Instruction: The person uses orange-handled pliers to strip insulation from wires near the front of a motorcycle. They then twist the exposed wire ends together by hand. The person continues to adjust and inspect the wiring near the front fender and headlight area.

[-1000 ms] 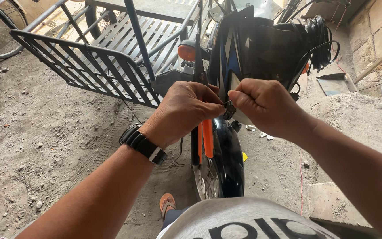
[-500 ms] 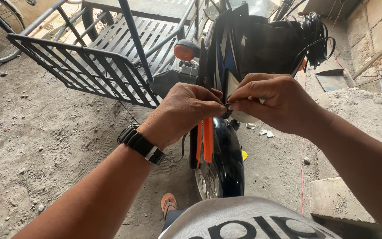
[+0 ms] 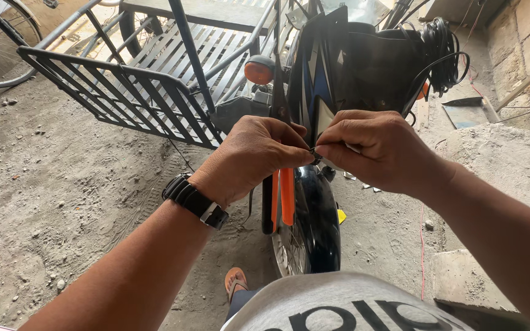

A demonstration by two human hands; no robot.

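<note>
Hands: left hand [image 3: 254,160] and right hand [image 3: 380,150] meet knuckle to knuckle in front of the motorcycle front panel [image 3: 314,79].
Left fingers: pressed together, pinching a thin dark wire end [image 3: 313,151]; orange-handled pliers [image 3: 283,196] hang below the palm.
Right fingers: pressed together too, nipping the same wire end from the other side.
Where the wire is: right between both thumbs, just above the black front fender [image 3: 317,224].
Around: orange turn signal [image 3: 259,70], black cable bundle [image 3: 443,52] up top, metal sidecar rack [image 3: 130,92] on the left, dusty ground [image 3: 50,202].
Progress, my read: mid-job; the wire is held but not yet visibly joined or tucked, and the pliers aren't biting anything.
</note>
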